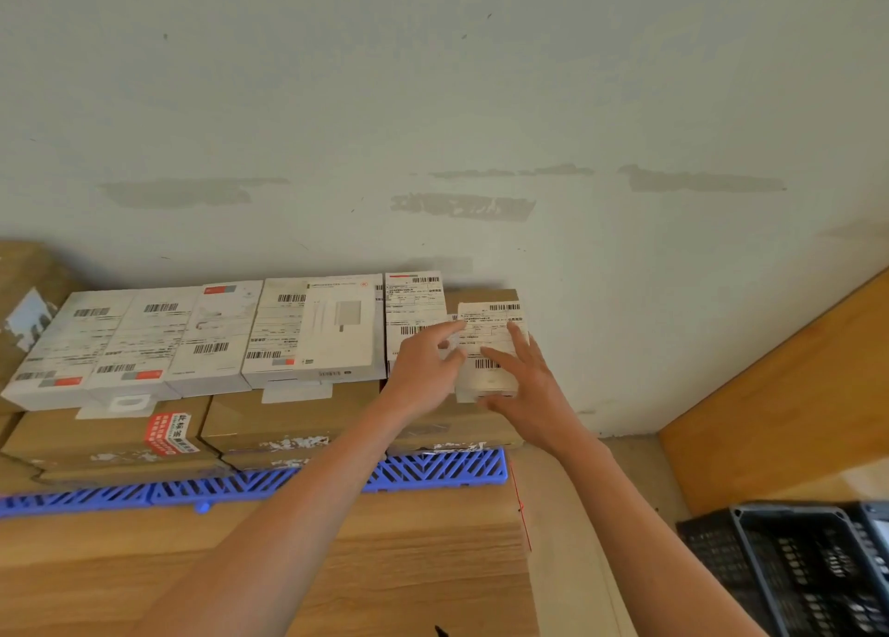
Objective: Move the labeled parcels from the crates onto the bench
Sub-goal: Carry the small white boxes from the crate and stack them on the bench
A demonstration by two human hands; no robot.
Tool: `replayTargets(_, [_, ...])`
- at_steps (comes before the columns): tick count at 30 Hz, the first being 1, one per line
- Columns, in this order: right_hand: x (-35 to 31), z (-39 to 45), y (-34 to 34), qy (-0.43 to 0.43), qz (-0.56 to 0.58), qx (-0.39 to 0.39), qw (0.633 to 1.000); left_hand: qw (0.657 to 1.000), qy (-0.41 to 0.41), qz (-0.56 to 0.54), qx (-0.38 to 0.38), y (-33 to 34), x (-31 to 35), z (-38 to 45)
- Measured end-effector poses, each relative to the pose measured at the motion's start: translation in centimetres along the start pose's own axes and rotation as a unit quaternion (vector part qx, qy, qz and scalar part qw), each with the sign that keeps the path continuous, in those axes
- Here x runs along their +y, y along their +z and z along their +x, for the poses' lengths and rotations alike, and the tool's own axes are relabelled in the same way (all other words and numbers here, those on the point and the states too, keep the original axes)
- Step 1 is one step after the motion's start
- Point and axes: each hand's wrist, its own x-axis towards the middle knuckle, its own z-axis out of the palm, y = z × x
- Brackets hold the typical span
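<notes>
Far left of both hands, a row of white labeled parcels (158, 343) lies flat and edge to edge on brown cardboard boxes (120, 436) against the pale wall (433, 107). One more white parcel (413, 314) lies just left of the hands, partly hidden by the left hand. In front of the boxes, nearer than the hands, a blue slatted plastic strip (433, 470) runs across the wooden tabletop (409, 564).

The left hand (425, 367) reaches forward with its fingers mostly extended; the fingertips touch the left edge and top face of a small white labeled parcel (488, 347). How far the lower fingers curl is not clear. The right hand (522, 386) lies on the right side of the same parcel, fingers spread and straight over its label, thumb at its near edge. The parcel sits between the two hands at the right end of the row, on a cardboard box.

Well to the right of the right hand and nearer, a black plastic crate (793, 569) shows at the lower corner, beside a wooden panel (793, 396).
</notes>
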Motion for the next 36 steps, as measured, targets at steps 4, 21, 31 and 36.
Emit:
replayTargets(4, [2.0, 0.7, 0.0, 0.024, 0.001, -0.026, 0.999, 0.991, 0.054, 0.123, 0.012, -0.3, -1.4, 0.2])
replayTargets(21, [3.7, 6.7, 0.3, -0.006, -0.148, -0.119, 0.982, 0.937, 0.073, 0.342, -0.008, -0.5, -4.9, 0.4])
replayTargets(31, [2.2, 9.1, 1.0, -0.017, -0.221, -0.142, 0.965, 0.941, 0.074, 0.33, -0.002, -0.6, -4.6, 0.7])
replayTargets(36, [2.1, 8.7, 1.2, -0.03, -0.236, -0.133, 0.962, 0.941, 0.079, 0.328, 0.001, -0.5, -4.8, 0.7])
